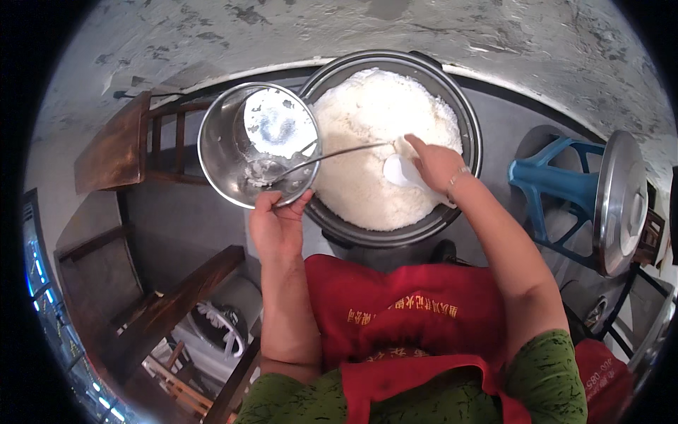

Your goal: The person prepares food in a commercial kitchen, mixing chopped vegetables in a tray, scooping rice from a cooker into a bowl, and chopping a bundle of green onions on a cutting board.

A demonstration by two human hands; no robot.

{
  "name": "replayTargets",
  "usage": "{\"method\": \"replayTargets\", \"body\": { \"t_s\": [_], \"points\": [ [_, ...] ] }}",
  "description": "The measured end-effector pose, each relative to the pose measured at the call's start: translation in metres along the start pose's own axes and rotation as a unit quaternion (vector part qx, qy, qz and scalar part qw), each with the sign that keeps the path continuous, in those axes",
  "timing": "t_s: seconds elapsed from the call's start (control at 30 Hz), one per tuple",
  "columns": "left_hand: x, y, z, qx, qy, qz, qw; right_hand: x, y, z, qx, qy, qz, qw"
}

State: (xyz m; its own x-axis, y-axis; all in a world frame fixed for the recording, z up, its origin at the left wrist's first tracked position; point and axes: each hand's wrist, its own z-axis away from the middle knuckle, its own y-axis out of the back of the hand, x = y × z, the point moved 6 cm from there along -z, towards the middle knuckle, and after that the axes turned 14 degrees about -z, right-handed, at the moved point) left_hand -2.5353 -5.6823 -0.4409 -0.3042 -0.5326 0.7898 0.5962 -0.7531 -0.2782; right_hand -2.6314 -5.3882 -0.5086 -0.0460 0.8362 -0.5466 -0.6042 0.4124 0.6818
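Note:
My left hand (278, 228) grips the near rim of a shiny stainless steel bowl (217, 153), which is raised beside the big pot. Inside the bowl, a metal ladle (339, 152) rests with its scoop in a small clump of white rice (259, 172). Its long handle reaches right, over a round dark-rimmed pot (474, 116) heaped with white rice (365, 116). My right hand (437, 161) is above the rice, fingers apart, close to the ladle handle's end. Beneath it lies a white plastic rice paddle (402, 172), its handle partly hidden by my wrist.
A blue plastic stool (561, 177) stands right, with a round metal lid (609, 212) against it. Wooden chairs (114, 153) are at left, one holding a white tub (198, 339) with items inside. A scuffed wall (318, 26) runs behind the pot. Red cloth (604, 381) bearing writing shows lower right.

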Motion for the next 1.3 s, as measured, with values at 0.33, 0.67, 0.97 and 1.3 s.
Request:
{"method": "replayTargets", "body": {
  "t_s": [0.33, 0.67, 0.97, 1.3],
  "points": [
    [0.013, 0.017, 0.108, 0.046, 0.088, -0.038, 0.994, -0.030, -0.012, 0.076, 0.071, -0.049, -0.236, 0.968],
    [0.037, 0.079, 0.279, -0.002, 0.258, -0.174, 0.951, -0.071, -0.118, 0.332, 0.061, -0.202, -0.451, 0.867],
    [0.081, 0.120, 0.369, -0.083, 0.263, -0.275, 0.921, -0.107, -0.094, 0.516, 0.035, -0.244, -0.331, 0.911],
    [0.124, 0.185, 0.434, -0.013, 0.270, -0.212, 0.939, -0.085, -0.120, 0.575, -0.033, -0.243, -0.281, 0.928]
  ]
}}
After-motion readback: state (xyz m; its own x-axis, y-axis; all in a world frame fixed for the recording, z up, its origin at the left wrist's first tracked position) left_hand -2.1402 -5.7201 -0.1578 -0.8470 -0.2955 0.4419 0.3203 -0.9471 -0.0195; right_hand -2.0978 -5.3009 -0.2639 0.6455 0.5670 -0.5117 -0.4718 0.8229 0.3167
